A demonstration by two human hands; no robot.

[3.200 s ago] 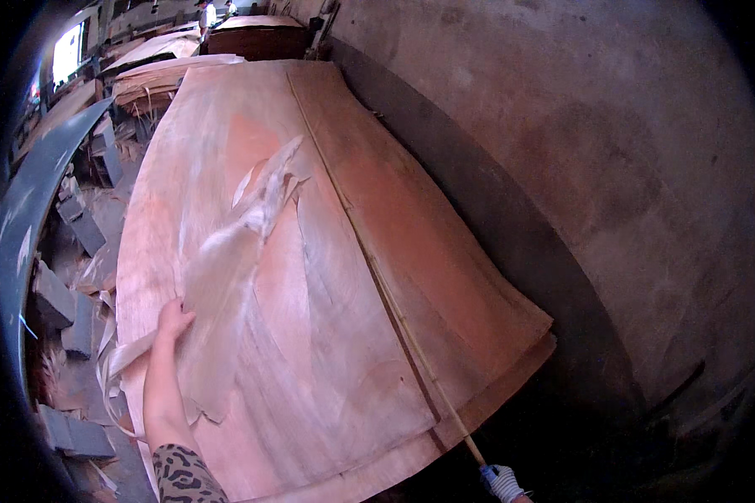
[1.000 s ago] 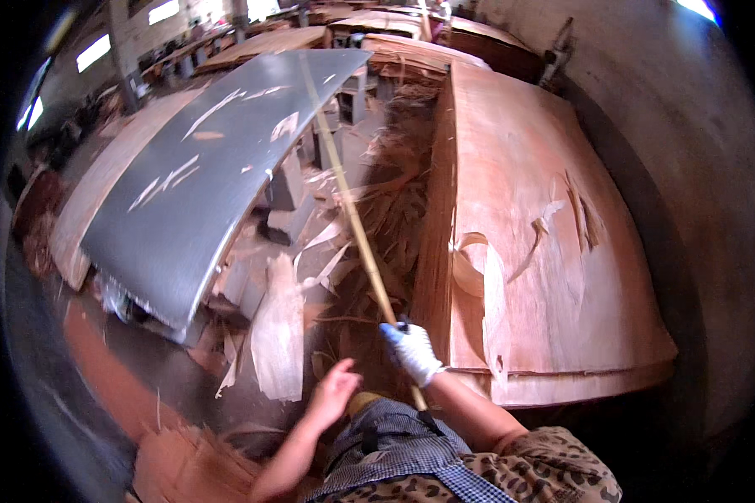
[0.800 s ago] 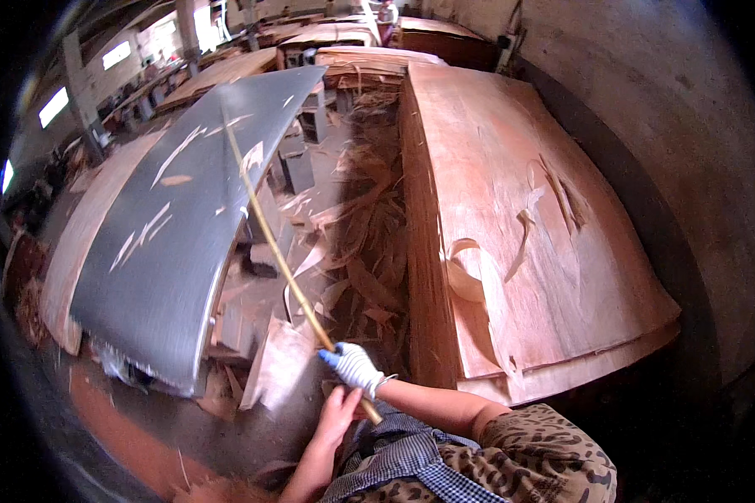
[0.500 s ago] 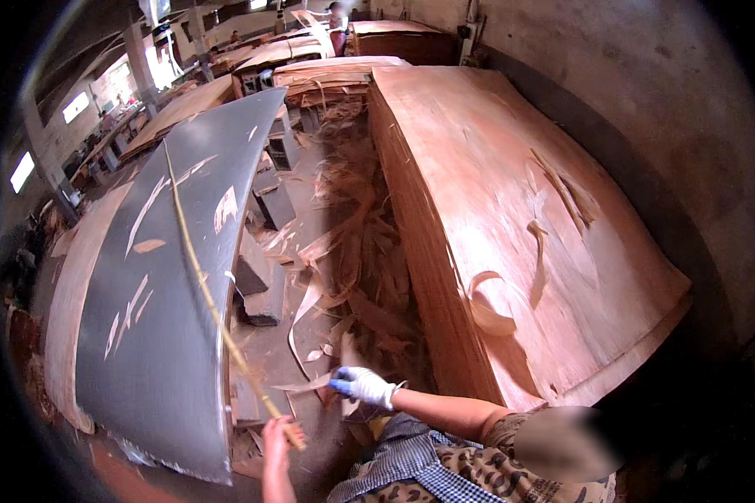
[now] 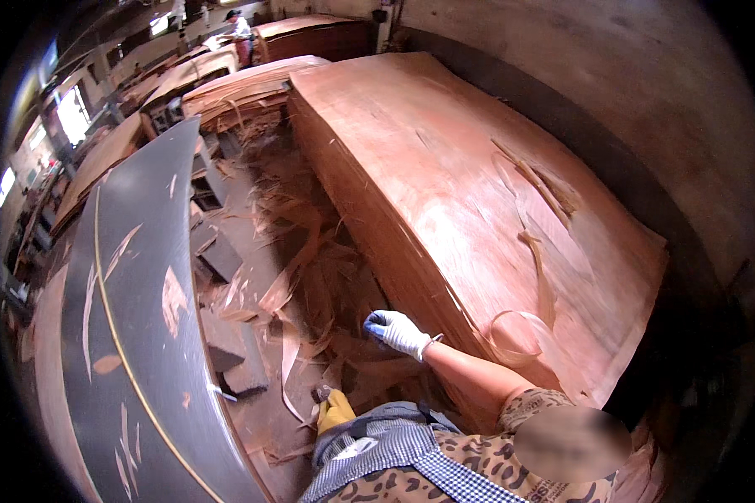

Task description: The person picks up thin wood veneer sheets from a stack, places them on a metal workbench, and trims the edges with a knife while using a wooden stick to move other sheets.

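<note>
My right hand (image 5: 398, 333), in a white knit glove with blue fingers, hangs over the gap beside the tall veneer stack. Its fingers are curled in, and I see nothing in them. My left hand is out of view. A long thin yellowish stick (image 5: 119, 335) stretches along the dark smooth-topped table (image 5: 143, 277) on the left and runs out at the lower edge; whether a hand holds its near end is hidden. The tall stack of reddish wood veneer sheets (image 5: 445, 184) stands at right, with curled strips (image 5: 541, 281) and a loose curl (image 5: 516, 335) on top.
Veneer scraps (image 5: 310, 251) litter the floor between table and stack, beside dark blocks (image 5: 226, 344) under the table edge. Thin wood slivers (image 5: 174, 300) lie on the tabletop. More veneer stacks (image 5: 243, 88) and a person (image 5: 240, 33) are at the back. A wall (image 5: 612, 101) borders the right.
My bare left hand, which gripped the stick's near end, has left the view. The stick has shifted left in the picture. My gloved right hand is higher and further right, nearer the stack.
</note>
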